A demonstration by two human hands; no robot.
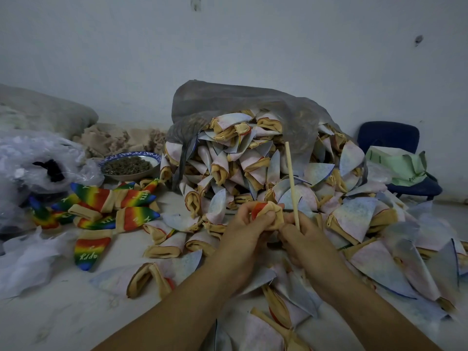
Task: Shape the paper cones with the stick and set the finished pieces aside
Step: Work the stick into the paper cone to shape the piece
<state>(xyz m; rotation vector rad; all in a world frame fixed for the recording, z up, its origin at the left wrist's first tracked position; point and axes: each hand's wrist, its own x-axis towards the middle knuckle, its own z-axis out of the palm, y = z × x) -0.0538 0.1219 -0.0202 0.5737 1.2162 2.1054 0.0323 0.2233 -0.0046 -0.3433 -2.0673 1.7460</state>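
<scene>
Both hands grip 1 cone point(266, 211): left point(249, 224) pinching it, right point(301, 234) apparently also holding stick point(292, 183) upright.

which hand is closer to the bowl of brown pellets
Left. The left hand sits to the right of the bowl; the right hand is farther right, beyond the left hand.

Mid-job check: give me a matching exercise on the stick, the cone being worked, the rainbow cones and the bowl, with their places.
1 thin wooden stick
2 red-and-tan paper cone
3 rainbow-printed finished cones
4 blue-rimmed bowl of dark pellets

A lying flat, near left
B gripped by left hand
C back left, beside clear plastic bag
D upright in right hand

Pairs: 1-D, 2-B, 3-A, 4-C
</scene>
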